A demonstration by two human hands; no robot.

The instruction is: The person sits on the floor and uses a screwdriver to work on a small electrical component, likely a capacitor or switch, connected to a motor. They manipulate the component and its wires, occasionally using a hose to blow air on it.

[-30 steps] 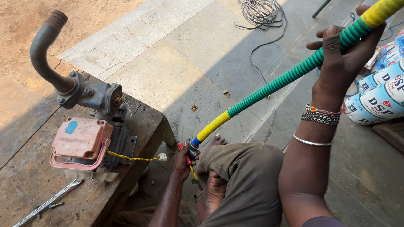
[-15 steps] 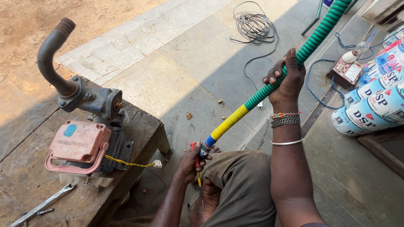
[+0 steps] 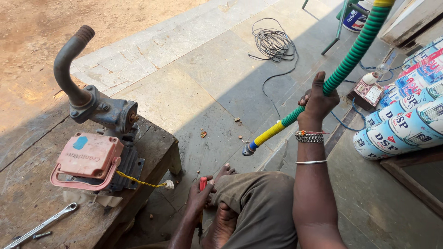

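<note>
Near the middle of the view, the right hand (image 3: pixel 317 102) is gripping a green ribbed hose (image 3: pixel 353 57), fingers wrapped tight around it where the green meets a yellow section. That hose is slanting down to the left, ending in a blue and metal tip (image 3: pixel 249 148) that is hanging free above the stone floor (image 3: pixel 194 92); its upper end is running out of frame at the top edge. Lower down, the left hand (image 3: pixel 201 197) is closing around a red-handled tool (image 3: pixel 203 183), but only the handle top is showing, so what kind of tool it is cannot be made out. It is sitting just beside the person's bare foot and bent knee. On the left, a water pump (image 3: pixel 99 138) with a curved pipe and a pink cover is standing on a wooden bench (image 3: pixel 27 193), with a yellow wire (image 3: pixel 138 181) trailing off it. A spanner (image 3: pixel 39 227) is lying on the bench, partly cut off at the bottom corner. A coil of cable (image 3: pixel 273 42) is lying on the floor well apart, and stacked tins (image 3: pixel 406 124) are crowding the right edge, cut off there.
</note>
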